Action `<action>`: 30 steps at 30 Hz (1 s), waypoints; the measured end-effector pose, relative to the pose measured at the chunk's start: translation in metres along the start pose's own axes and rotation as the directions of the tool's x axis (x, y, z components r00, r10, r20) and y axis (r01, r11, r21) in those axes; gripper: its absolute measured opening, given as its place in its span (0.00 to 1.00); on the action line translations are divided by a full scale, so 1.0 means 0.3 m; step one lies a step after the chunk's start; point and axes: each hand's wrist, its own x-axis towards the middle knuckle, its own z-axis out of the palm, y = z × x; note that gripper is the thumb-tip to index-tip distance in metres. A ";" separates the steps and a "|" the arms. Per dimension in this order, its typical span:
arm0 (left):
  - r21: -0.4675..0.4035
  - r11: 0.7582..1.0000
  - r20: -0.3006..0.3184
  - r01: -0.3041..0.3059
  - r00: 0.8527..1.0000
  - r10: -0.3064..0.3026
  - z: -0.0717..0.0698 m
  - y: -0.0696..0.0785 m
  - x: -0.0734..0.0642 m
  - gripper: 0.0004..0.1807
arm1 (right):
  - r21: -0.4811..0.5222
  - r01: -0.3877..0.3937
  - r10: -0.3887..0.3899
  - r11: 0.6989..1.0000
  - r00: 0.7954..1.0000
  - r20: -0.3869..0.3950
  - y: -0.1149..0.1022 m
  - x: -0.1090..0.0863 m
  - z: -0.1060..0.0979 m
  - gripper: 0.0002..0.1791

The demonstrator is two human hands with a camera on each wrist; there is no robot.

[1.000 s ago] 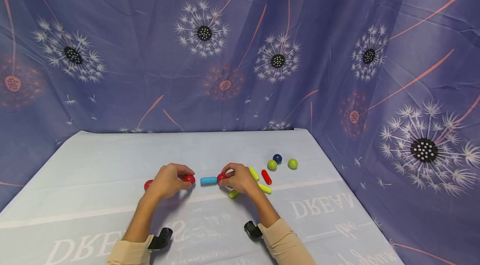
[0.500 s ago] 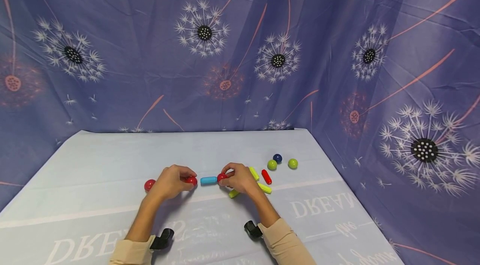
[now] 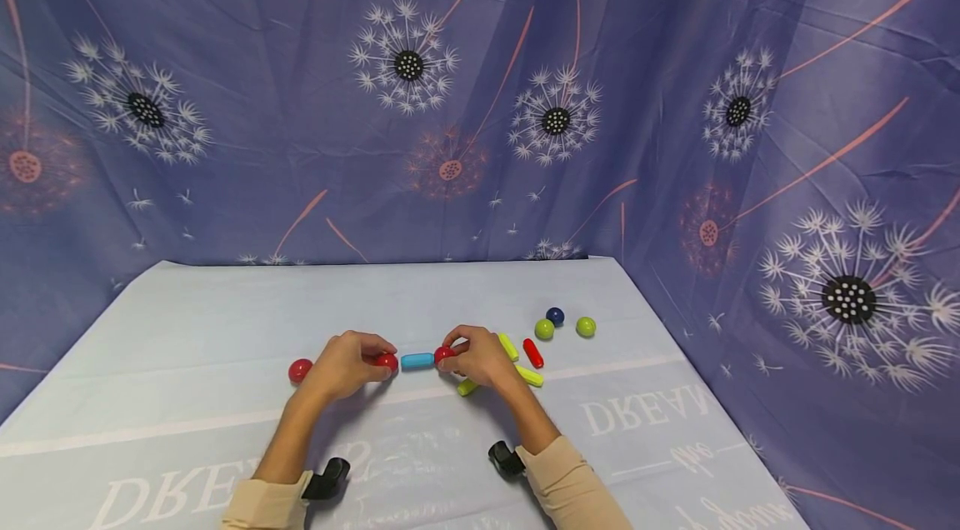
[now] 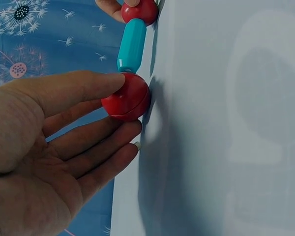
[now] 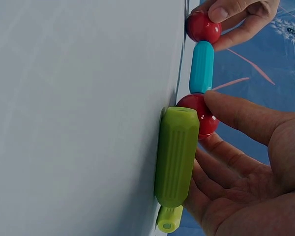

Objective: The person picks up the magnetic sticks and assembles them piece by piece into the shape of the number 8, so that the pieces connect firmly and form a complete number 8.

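My left hand (image 3: pixel 347 365) pinches a red ball (image 4: pixel 129 98) between thumb and fingers. A light-blue ribbed rod (image 3: pixel 417 361) lies between this ball and a second red ball (image 3: pixel 444 356), which my right hand (image 3: pixel 482 357) pinches at the rod's right end. The rod touches the right ball; at its left end the other ball sits against it or a hair away, I cannot tell which. Right beside the right hand's ball, a yellow-green rod (image 5: pixel 177 157) partly covers it in the right wrist view.
Another red ball (image 3: pixel 300 370) lies left of the left hand. Beyond the right hand are more yellow-green rods (image 3: pixel 508 347), a red rod (image 3: pixel 532 353), two green balls (image 3: pixel 544 329) and a dark-blue ball (image 3: pixel 555 316). A patterned curtain (image 3: pixel 300 97) hangs behind the white-covered table (image 3: pixel 225 305).
My left hand has moved slightly right and nearer with its red ball, narrowing the gap to the light-blue rod. The right hand has stayed in place with its ball.
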 end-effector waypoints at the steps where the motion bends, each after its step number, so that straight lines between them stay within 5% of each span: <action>1: -0.002 1.000 0.000 0.001 1.000 -0.001 0.001 0.001 0.000 0.14 | 0.001 0.001 -0.001 1.000 1.000 -0.001 0.000 0.000 0.000 0.14; 19: -0.049 0.999 0.021 0.002 1.000 -0.001 0.005 -0.004 -0.006 0.15 | 0.010 0.002 -0.002 1.000 1.000 0.004 -0.005 -0.005 -0.002 0.14; 30: -0.245 0.968 0.069 0.062 0.997 -0.046 -0.008 -0.046 -0.002 0.18 | 0.023 -0.002 0.002 1.000 1.000 0.006 -0.002 -0.005 -0.002 0.14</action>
